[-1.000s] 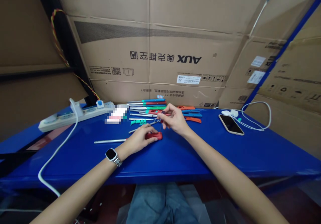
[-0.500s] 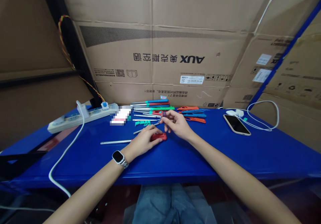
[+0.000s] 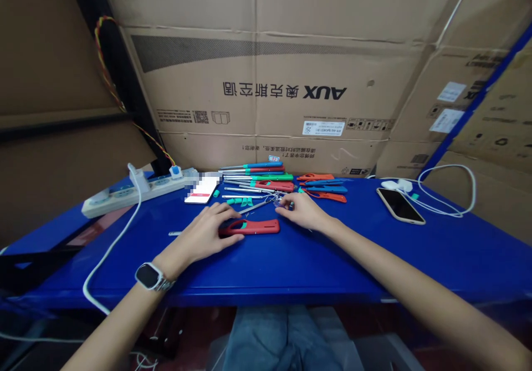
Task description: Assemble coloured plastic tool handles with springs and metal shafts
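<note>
A red long-necked gas lighter lies across the blue table, its metal tube poking out to the left. My left hand rests over its front part, thumb on the near side and fingers on the far side. To the right of the lighter, my right hand has its fingers curled together by small parts with thin wires; what lies between them is too small to make out. A loose metal tube and several small green pieces lie just beyond the lighter.
Behind are several lighters and, to their right, orange and blue handle shells. A power strip and a lit phone stand left; a dark phone and white cable lie right. Cardboard walls the back.
My left hand has moved left from the red handle to the lighter's front part, uncovering the handle. My right hand has shifted slightly right and lower, and the view has moved a little.
</note>
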Demonstrator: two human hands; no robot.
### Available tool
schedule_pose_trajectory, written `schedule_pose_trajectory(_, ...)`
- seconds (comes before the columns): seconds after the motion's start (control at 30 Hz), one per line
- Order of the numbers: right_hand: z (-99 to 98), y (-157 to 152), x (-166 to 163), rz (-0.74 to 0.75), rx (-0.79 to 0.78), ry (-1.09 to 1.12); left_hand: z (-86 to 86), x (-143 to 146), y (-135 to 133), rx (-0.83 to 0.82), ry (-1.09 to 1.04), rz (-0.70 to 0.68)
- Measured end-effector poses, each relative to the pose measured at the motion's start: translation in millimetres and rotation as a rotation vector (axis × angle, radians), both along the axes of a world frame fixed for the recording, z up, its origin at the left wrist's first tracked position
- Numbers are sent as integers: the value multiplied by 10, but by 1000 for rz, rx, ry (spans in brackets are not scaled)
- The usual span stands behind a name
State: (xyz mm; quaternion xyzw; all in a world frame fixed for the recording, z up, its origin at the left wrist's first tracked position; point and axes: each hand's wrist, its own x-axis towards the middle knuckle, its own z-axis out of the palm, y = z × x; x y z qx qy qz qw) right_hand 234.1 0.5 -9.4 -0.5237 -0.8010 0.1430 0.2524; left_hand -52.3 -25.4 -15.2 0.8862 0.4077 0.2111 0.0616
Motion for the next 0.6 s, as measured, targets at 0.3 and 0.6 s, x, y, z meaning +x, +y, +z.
schedule_pose_trajectory(0.3,74,-207,-145,43,172,-246,-73,-104,-15,-33,27,-86)
schedule_pose_trajectory(0.6,98,-389,-226,201,54,-113,370,174,63,427,9,-166)
